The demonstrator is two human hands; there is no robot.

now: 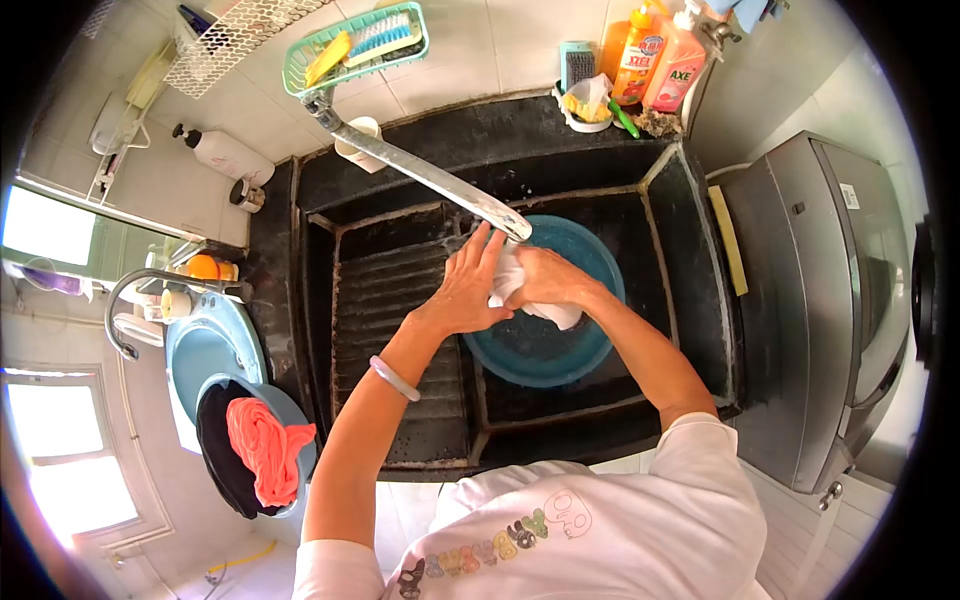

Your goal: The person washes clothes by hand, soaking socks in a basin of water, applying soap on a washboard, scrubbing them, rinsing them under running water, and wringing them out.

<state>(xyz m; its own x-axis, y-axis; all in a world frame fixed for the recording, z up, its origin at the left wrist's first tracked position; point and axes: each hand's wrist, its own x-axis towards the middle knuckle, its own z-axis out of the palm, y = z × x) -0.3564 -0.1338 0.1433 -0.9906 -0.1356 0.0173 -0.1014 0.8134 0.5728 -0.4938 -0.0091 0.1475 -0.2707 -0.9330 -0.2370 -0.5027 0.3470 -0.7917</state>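
Note:
A white cloth (550, 312) is bunched between my hands under the tip of the metal faucet (440, 182). My right hand (548, 278) has its fingers curled round the cloth. On the other side, my left hand (468, 282) rests against it with the fingers stretched out, close to the spout, and the thumb near the cloth's lower edge. A bracelet (394, 379) circles my left wrist. Below the hands, a round blue basin (560, 372) sits in the black sink (570, 422); the hands and cloth hide part of it.
Left of the basin lies a ridged black washboard slab (395, 330). A blue bucket (308, 452) holding coral cloth (262, 450) stands at the left. Soap bottles (672, 70) are at the back right. A green rack (292, 72) hangs behind the faucet. A grey appliance (800, 310) flanks the right.

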